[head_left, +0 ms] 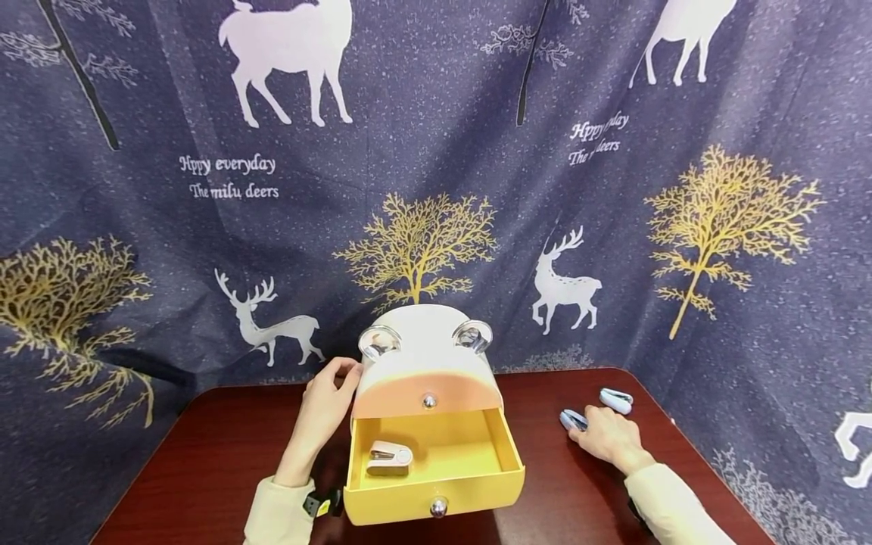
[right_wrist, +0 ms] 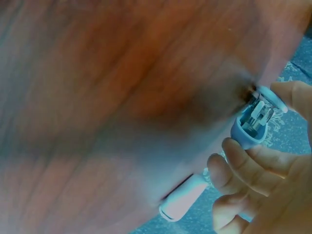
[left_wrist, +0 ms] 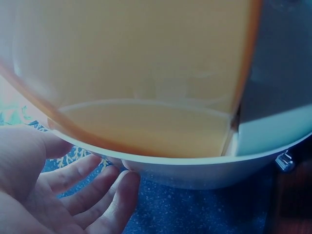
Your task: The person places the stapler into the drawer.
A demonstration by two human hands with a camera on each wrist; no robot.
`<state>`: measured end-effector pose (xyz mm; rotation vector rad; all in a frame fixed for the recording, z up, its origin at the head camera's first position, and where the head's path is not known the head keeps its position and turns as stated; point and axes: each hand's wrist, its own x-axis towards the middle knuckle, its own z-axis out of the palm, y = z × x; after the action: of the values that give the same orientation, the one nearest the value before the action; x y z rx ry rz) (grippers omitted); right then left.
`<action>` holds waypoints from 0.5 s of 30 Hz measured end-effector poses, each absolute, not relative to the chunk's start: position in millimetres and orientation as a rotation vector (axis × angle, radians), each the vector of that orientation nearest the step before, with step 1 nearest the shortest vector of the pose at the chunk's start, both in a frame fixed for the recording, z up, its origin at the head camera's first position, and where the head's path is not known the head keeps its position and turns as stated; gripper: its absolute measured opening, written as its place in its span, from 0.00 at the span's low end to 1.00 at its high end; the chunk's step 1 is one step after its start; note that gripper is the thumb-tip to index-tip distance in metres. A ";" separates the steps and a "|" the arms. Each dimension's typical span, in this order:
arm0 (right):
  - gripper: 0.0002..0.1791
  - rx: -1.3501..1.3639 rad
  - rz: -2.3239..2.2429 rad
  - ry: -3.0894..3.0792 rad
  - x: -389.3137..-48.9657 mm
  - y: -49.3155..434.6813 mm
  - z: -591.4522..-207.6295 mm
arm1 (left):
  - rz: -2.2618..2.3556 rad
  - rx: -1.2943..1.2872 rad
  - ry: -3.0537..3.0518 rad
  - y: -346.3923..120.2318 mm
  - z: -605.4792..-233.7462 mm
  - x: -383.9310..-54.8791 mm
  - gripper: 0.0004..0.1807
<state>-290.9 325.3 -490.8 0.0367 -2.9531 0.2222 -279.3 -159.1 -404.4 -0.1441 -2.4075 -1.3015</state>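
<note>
A white drawer box [head_left: 425, 344] with two shiny round eyes stands on the table, its yellow drawer [head_left: 402, 506] pulled out. A small white-pink stapler [head_left: 390, 459] lies in the drawer's left part. My left hand [head_left: 323, 412] is at the box's left side, fingers loosely bent near its wall and holding nothing; whether they touch it I cannot tell. At the right, my right hand [head_left: 611, 437] pinches a small blue stapler [right_wrist: 249, 129] between thumb and fingers, low over the table. Another pale blue stapler [head_left: 616, 400] lies just beyond that hand.
The dark red table [head_left: 225, 454] has rounded back corners. Behind it hangs a blue cloth [head_left: 422, 151] printed with deer and trees. Silver knobs [head_left: 438, 507] stick out from the drawer fronts. A cable plug [head_left: 319, 506] dangles by the left wrist.
</note>
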 end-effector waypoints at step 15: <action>0.17 0.155 0.204 -2.814 -280.6 313.9 -457.3 | -1.300 -0.148 -2.415 -158.7 -404.2 -280.0 0.14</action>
<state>-280.6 313.9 -457.3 0.1548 -2.8141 0.2043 -280.0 -158.7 -404.2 -0.1476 -2.4153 -1.3002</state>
